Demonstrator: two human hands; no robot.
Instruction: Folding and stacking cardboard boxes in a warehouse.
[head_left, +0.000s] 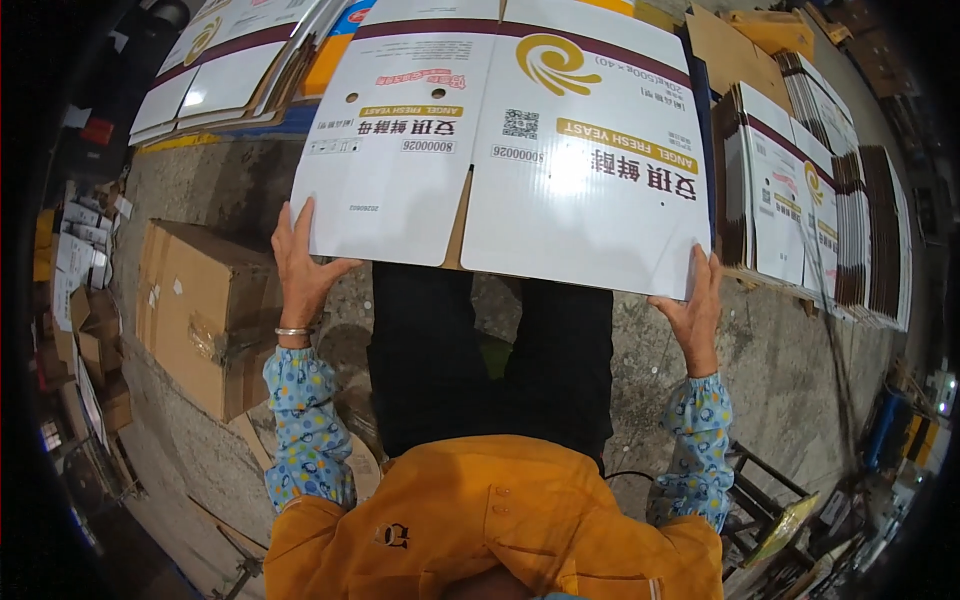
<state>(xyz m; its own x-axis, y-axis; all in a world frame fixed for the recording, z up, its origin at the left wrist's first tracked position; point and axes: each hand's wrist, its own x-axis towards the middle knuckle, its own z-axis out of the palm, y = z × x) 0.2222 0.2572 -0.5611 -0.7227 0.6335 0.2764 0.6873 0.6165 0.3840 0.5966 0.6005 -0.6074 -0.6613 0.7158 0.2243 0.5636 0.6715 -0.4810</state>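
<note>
A flat white printed carton [400, 210] with a maroon band and gold swirl lies in front of me, a slot running in from its near edge. My left hand [303, 262] holds its near left corner, fingers along the side edge and thumb at the near edge. At the near right corner, my right hand [695, 305] grips the carton the same way, fingertips up the right side. Parts of the fingers are hidden at the edges. Whether more sheets lie directly beneath cannot be made out.
Stacked flat cartons [785, 205] stand on the right, and another stack [215, 75] lies at the far left. A taped brown cardboard box [190, 310] sits on the concrete floor at left. A dark metal frame [765, 480] is at lower right.
</note>
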